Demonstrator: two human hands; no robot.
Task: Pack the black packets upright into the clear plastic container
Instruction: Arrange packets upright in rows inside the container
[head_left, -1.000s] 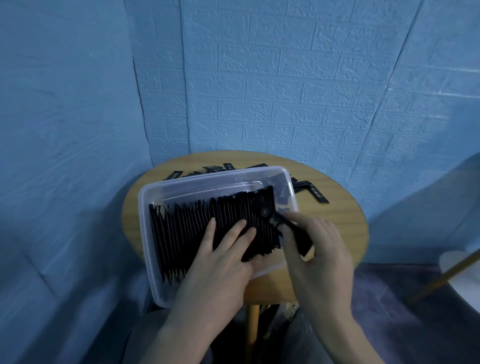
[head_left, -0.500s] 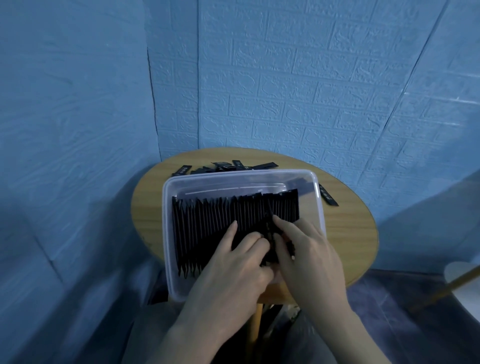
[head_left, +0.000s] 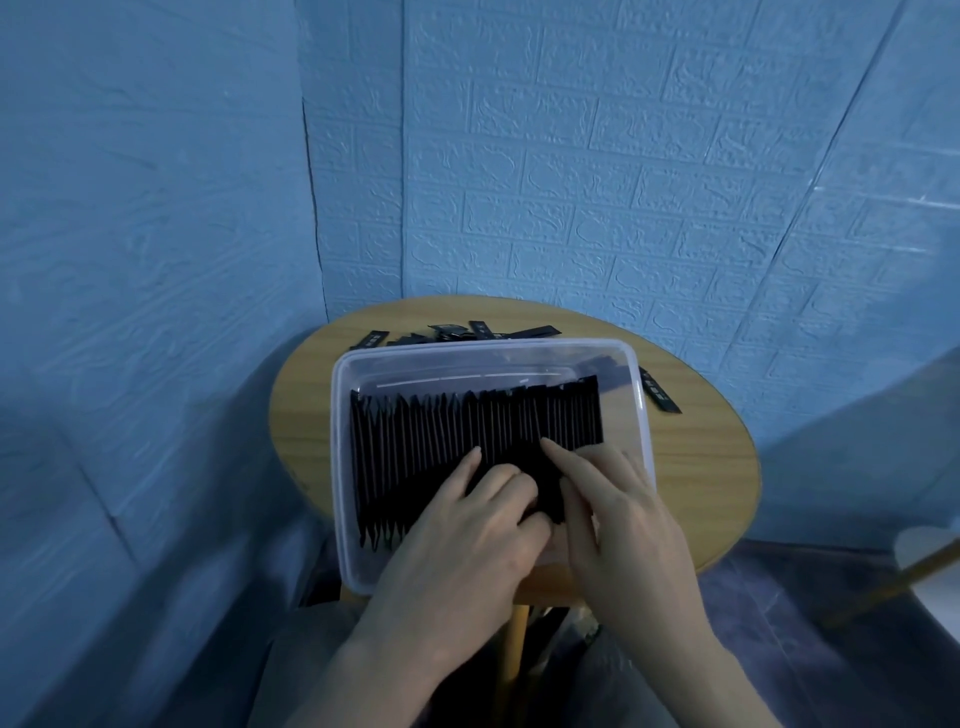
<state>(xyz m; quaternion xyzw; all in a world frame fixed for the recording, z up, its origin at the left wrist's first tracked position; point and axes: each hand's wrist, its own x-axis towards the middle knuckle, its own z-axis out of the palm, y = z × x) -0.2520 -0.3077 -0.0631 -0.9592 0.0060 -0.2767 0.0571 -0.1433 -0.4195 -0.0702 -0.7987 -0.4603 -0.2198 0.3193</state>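
Nearest, resting the left hand (head_left: 467, 525) with loose fingers on the row of black packets (head_left: 467, 431), pinching one upright with the right hand (head_left: 618, 509). Keeping thin, slippery edges level, pressing gently. Inside the clear plastic container (head_left: 641, 415), standing tight; beyond, loose packets (head_left: 467, 330) lying flat on the round wooden table (head_left: 701, 457).

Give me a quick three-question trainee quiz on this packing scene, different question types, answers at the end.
1. True or false: the packets in the container stand on edge in a row.
2. Where do loose packets lie? A) on the floor B) on the table behind the container C) on a chair
3. Fill in: both the left hand and right hand rest on the ____.

Key: 1 true; 2 B; 3 packets
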